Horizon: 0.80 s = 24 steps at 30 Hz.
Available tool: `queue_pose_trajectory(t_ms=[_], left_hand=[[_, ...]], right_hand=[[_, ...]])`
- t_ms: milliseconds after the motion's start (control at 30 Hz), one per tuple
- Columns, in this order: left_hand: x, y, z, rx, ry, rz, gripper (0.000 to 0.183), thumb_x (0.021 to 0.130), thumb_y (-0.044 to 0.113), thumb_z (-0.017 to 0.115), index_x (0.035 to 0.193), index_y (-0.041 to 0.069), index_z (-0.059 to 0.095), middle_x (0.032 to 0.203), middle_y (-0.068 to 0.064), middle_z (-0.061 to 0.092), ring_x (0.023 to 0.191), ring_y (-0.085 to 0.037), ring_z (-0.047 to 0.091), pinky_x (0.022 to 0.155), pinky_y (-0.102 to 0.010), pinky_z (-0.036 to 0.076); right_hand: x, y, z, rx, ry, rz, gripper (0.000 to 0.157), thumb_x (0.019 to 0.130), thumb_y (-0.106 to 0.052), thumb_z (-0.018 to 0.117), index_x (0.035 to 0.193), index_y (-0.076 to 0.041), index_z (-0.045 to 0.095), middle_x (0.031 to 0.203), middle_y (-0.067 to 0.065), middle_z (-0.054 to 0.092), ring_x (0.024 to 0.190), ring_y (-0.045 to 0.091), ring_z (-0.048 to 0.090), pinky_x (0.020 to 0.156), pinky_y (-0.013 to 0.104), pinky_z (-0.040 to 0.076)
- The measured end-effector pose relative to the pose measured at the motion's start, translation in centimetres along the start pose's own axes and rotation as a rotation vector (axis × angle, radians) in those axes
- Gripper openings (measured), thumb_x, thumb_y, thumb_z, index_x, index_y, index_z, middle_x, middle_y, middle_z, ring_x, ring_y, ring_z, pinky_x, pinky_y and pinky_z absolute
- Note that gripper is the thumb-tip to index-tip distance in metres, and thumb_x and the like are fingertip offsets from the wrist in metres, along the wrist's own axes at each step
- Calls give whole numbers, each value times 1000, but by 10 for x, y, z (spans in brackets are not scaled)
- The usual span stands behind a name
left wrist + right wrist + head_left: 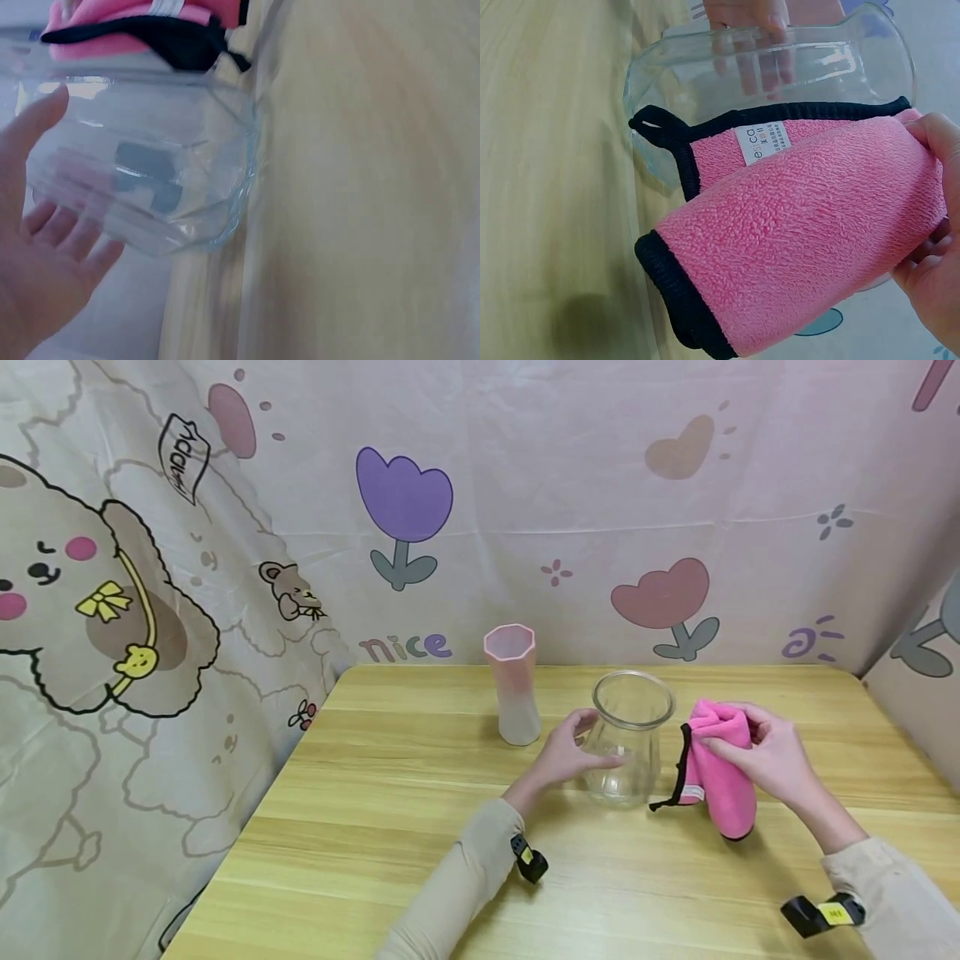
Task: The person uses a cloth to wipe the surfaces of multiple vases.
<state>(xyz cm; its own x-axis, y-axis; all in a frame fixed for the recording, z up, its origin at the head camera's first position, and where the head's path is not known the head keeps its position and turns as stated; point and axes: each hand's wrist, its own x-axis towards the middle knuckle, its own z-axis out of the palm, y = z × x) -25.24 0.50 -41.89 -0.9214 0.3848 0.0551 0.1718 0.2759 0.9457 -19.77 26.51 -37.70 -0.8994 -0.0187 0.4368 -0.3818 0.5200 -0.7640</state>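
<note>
A clear glass vase with a thick round rim stands on the wooden table. My left hand is at its left side, the thumb in front and the other fingers toward the back, spread and only slightly bent in the left wrist view. To the right of the vase, my right hand pinches a pink cloth by its bunched upper end. The folded cloth hangs down, showing black trim and a white label. A black loop on its corner overlaps the glass in the right wrist view.
A pink-and-white vase with an angular rim stands behind and left of the glass one. A printed fabric backdrop rises along the back edge of the table and down both sides.
</note>
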Motion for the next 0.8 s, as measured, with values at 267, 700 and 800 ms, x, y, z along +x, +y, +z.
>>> queue_pose_trajectory(t_ms=[267, 700, 800], left_hand=[[4, -5, -17, -54, -183, 7, 82, 76, 13, 72, 142, 4, 25, 146, -10, 28, 131, -19, 30, 107, -23, 26], [-2, -8, -17, -42, -61, 55, 76, 69, 17, 79, 135, 15, 41, 136, 1, 44, 123, -11, 41, 103, -24, 34], [-3, -9, -15, -31, -52, 81, 76, 68, 17, 80, 134, 12, 42, 133, 1, 46, 119, -8, 43, 99, -20, 37]], right_hand=[[-2, 1, 4, 0, -16, 15, 40, 73, -6, 74, 110, 0, 59, 90, -32, 54, 71, -8, 56, 56, 10, 48], [1, -6, 4, -9, -20, -8, 44, 73, -6, 73, 113, 1, 57, 94, -32, 53, 74, -8, 54, 57, 9, 47], [4, -14, 3, -20, -2, -32, 46, 72, -5, 74, 114, 2, 56, 96, -32, 52, 74, -7, 53, 57, 8, 46]])
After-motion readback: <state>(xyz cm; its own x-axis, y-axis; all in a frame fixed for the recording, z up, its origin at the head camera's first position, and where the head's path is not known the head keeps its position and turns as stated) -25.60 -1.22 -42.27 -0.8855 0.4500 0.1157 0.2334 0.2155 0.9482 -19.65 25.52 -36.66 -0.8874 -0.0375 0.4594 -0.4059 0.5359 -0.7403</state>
